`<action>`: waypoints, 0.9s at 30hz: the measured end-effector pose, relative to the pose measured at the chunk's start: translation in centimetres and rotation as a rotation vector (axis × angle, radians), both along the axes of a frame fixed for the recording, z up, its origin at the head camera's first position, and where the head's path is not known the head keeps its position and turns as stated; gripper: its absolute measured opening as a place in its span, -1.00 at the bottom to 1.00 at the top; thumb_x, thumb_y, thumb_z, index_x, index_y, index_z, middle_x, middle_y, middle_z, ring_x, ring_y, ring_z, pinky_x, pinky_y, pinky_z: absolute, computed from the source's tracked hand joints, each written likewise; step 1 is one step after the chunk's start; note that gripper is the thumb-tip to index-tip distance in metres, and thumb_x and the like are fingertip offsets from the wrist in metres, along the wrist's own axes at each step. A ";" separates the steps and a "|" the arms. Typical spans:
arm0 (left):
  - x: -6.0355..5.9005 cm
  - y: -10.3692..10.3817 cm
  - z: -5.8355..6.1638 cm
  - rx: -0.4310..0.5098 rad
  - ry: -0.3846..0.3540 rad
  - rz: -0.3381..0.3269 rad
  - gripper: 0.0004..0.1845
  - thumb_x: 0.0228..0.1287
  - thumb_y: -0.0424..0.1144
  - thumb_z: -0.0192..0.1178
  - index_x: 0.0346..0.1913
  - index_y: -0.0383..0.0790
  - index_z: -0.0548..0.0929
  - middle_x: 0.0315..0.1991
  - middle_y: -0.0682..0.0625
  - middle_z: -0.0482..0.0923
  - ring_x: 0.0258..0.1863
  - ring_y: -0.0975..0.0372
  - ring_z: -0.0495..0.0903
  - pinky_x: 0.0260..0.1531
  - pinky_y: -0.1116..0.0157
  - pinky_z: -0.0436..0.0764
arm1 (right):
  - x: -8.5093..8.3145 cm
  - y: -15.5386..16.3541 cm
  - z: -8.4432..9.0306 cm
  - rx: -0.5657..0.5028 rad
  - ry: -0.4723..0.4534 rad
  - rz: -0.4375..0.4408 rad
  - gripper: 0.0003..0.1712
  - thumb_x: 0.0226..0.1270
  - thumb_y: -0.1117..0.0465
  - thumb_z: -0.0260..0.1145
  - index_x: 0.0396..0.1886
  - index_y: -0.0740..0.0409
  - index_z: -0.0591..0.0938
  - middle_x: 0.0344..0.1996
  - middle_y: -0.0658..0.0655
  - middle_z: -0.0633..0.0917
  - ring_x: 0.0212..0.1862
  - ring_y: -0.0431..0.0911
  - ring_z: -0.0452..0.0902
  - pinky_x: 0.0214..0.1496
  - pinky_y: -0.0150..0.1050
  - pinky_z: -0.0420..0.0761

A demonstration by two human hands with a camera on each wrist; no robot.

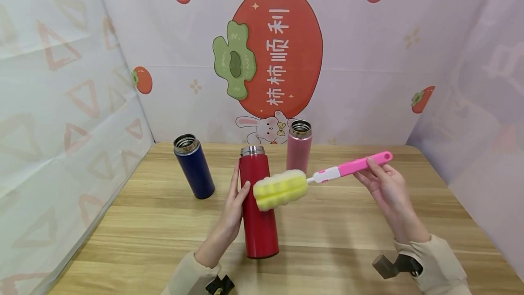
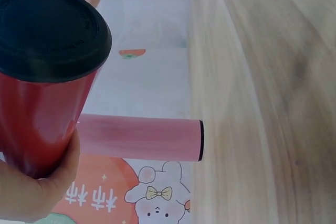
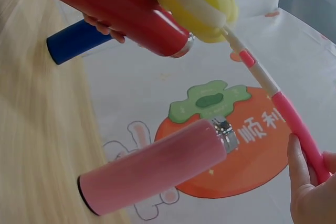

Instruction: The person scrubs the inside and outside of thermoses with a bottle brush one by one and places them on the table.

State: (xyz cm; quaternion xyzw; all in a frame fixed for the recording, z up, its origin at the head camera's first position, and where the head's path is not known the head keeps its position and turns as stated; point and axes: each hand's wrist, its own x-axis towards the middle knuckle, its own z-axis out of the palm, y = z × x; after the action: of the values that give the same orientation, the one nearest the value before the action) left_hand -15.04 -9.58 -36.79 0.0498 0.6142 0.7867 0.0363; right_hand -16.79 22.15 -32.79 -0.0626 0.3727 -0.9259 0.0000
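My left hand (image 1: 239, 190) grips a tall red flask (image 1: 259, 213) from its left side, thumb on the front. The flask is upright with its steel mouth (image 1: 252, 150) uncapped. In the left wrist view the red flask (image 2: 42, 108) shows its black base (image 2: 50, 32) above my left hand (image 2: 31, 192). My right hand (image 1: 374, 174) pinches the pink handle (image 1: 358, 165) of a bottle brush. Its yellow sponge head (image 1: 280, 189) hangs in front of the flask's upper part, outside the mouth. The right wrist view shows the sponge (image 3: 194, 1) against the red flask (image 3: 115, 9), and my right hand (image 3: 310, 192) on the handle (image 3: 296, 124).
An uncapped blue flask (image 1: 193, 166) stands to the left and an uncapped pink flask (image 1: 299, 148) behind the red one, both on the wooden table (image 1: 163, 222). Printed cloth walls (image 1: 368, 67) close in the back and both sides.
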 end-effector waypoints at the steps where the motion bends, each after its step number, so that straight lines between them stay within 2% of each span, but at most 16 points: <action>1: 0.0 0.0 0.1 0.005 -0.001 0.009 -0.37 0.32 -0.09 -0.09 0.34 0.33 -0.11 0.36 0.02 -0.21 0.29 0.06 -0.01 0.19 0.00 0.03 | 0.1 0.0 -0.2 0.009 0.000 0.011 -0.86 0.28 0.38 0.02 -0.33 0.32 0.52 -0.35 0.21 0.65 -0.21 -0.06 0.60 -0.14 -0.23 0.52; 4: -0.1 -0.1 0.2 0.015 -0.006 0.032 -0.38 0.32 -0.10 -0.09 0.34 0.34 -0.09 0.36 0.02 -0.16 0.26 0.05 0.08 0.19 0.03 0.06 | 0.3 0.0 -0.6 0.045 -0.008 0.046 -0.84 0.30 0.38 0.01 -0.33 0.31 0.53 -0.35 0.20 0.65 -0.21 -0.07 0.60 -0.15 -0.25 0.52; 9: -0.1 -0.2 0.5 0.014 -0.015 0.047 -0.40 0.32 -0.11 -0.10 0.33 0.36 -0.08 0.34 0.01 -0.10 0.20 0.05 0.18 0.10 0.10 0.24 | 0.5 0.0 -1.1 0.116 -0.003 0.095 -0.79 0.32 0.39 -0.03 -0.34 0.29 0.55 -0.35 0.20 0.66 -0.22 -0.07 0.61 -0.16 -0.26 0.53; 14: 0.0 -0.3 0.6 0.010 -0.008 0.042 -0.40 0.33 -0.10 -0.11 0.33 0.36 -0.08 0.33 0.01 -0.08 0.16 0.06 0.20 0.00 0.17 0.33 | 0.8 -0.1 -1.6 0.174 0.048 0.139 -0.73 0.34 0.41 -0.10 -0.33 0.28 0.56 -0.35 0.18 0.67 -0.23 -0.08 0.61 -0.17 -0.26 0.53; 20: 0.0 -0.3 0.6 0.008 0.000 0.045 -0.40 0.33 -0.11 -0.11 0.33 0.35 -0.08 0.32 0.01 -0.07 0.15 0.07 0.21 -0.04 0.20 0.34 | 0.8 -0.2 -2.1 0.185 0.113 0.200 -0.70 0.34 0.46 -0.15 -0.32 0.31 0.54 -0.34 0.22 0.67 -0.22 -0.05 0.61 -0.16 -0.22 0.53; 27: 0.2 -0.2 0.5 -0.006 -0.007 0.027 -0.39 0.33 -0.12 -0.10 0.33 0.35 -0.08 0.32 -0.02 -0.09 0.15 0.05 0.20 -0.04 0.21 0.35 | 0.9 -0.5 -1.9 0.197 0.124 0.186 -0.72 0.34 0.46 -0.14 -0.31 0.31 0.53 -0.36 0.21 0.66 -0.22 -0.06 0.61 -0.17 -0.23 0.53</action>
State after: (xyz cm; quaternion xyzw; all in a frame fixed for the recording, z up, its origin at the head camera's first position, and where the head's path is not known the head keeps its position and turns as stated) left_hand -14.84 -9.83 -36.26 0.0389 0.6171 0.7854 0.0281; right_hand -15.93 21.64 -34.66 -0.1537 0.4537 -0.8751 0.0686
